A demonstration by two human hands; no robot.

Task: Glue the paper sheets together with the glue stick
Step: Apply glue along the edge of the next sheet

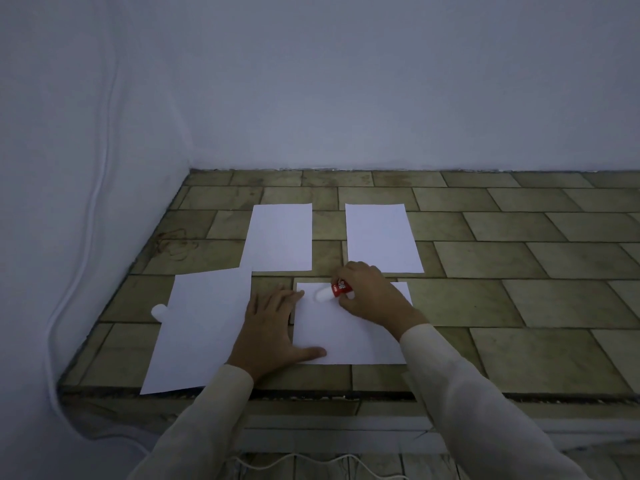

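Paper is lying in four separate sheets on the tiled bench (pixel 519 306), two far and two near. The right hand (pixel 370 296) is grasping the glue stick (pixel 341 288), fingers curled round its red tube, and is holding it tilted low over the far edge of the near-right sheet (pixel 353 337). The tube is lying nearly flat, its white tip (pixel 323 294) pointing left and sitting on or just above the paper; whether it is touching cannot be told. The tube is uncapped, and how much glue is showing at the tip is too blurred to tell.

The left hand (pixel 266 337) is lying open and flat, palm down, fingers straight. Its thumb and fingertips are pressing on the left edge of the near-right sheet, while the palm is resting on the bench between the two near sheets.

The near-left sheet (pixel 201 327) is sitting slightly askew, its near corner reaching the bench's front edge. A white cap (pixel 159 311) is lying at that sheet's left edge. The far-left sheet (pixel 280 237) and far-right sheet (pixel 381 237) are lying side by side, apart from each other, beyond the hands. The near-left sheet's far corner is meeting the far-left sheet's near corner.

Pale sleeves (pixel 450 375) are covering both forearms. A white cable (pixel 100 188) is running down the wall (pixel 346 81) at the left.
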